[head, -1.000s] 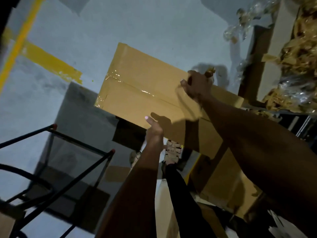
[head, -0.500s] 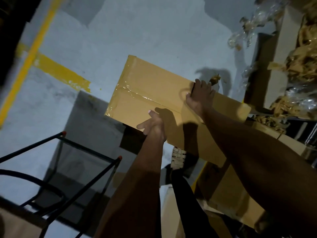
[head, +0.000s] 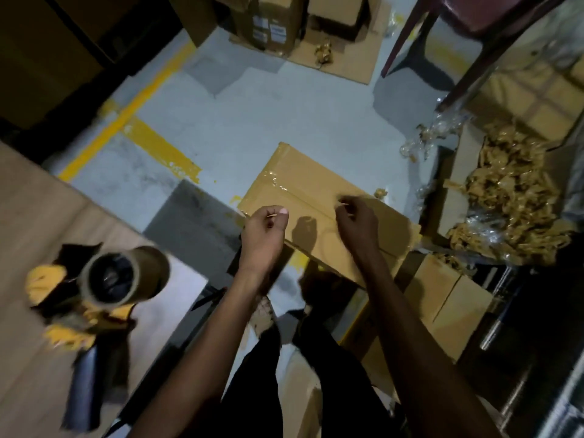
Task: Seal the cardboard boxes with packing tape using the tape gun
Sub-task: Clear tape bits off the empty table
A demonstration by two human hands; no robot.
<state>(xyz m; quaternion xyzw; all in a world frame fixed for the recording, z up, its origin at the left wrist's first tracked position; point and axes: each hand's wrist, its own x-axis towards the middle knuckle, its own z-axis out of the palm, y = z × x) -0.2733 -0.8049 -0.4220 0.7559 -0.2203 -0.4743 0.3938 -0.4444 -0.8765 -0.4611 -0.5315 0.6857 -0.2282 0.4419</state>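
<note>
Head view, box: The cardboard box [head: 319,222] lies flat on the grey floor [head: 252,121]. Shiny tape [head: 286,189] already runs along its middle seam and over the far end.
Head view, what changed: A moment ago both hands were on the box, the right one pressing on its top. Now both hands have let go and hang just above it.
Head view, left hand: The left hand [head: 264,230] is loosely curled and holds nothing.
Head view, right hand: The right hand [head: 358,218] is also loosely curled and holds nothing.
Head view, tape gun: The tape gun [head: 104,289], with its brown roll, sits on the pale surface [head: 38,216] to the left, well apart from both hands. It looks blurry.
Head view, what it means: This box looks sealed. The person will likely reach for the tape gun and start another box.
Head view, other things: More boxes [head: 442,298] wait on the right, near a pile of crumpled tape scraps [head: 505,197].
</note>
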